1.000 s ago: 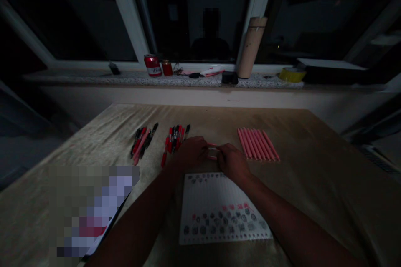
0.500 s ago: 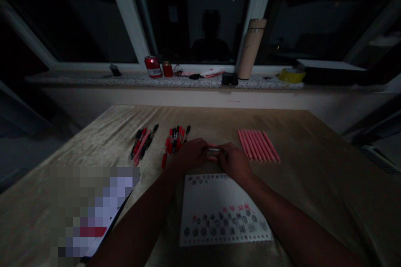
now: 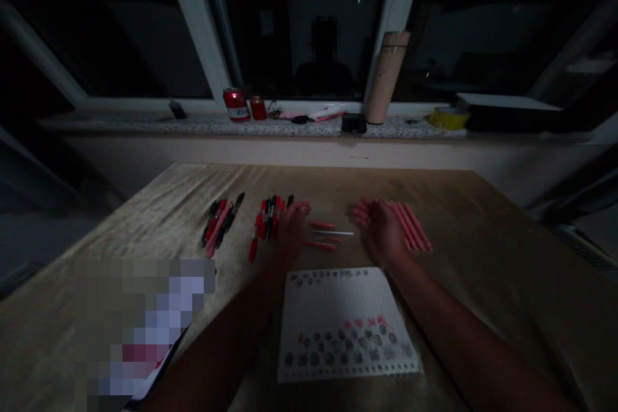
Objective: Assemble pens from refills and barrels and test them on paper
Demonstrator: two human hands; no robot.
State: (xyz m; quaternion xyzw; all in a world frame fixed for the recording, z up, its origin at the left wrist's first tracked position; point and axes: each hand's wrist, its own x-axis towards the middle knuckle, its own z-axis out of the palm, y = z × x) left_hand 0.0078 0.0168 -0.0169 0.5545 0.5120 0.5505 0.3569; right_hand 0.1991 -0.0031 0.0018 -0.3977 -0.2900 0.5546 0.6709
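Creased cloth surface (image 3: pixel 483 296) with a soft sheen, matt paper sheet (image 3: pixel 338 306), smooth plastic-looking pens (image 3: pixel 261 225), glossy metal can (image 3: pixel 236 103), speckled stone-like sill (image 3: pixel 203 122), shiny tape roll (image 3: pixel 449 118)

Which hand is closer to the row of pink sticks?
Right. The right hand is at the left side of the pink sticks, hiding some; the left hand is farther left, by red and black pens.

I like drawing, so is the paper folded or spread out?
Spread out: the paper lies flat on the table, all four corners showing, with no fold in sight.
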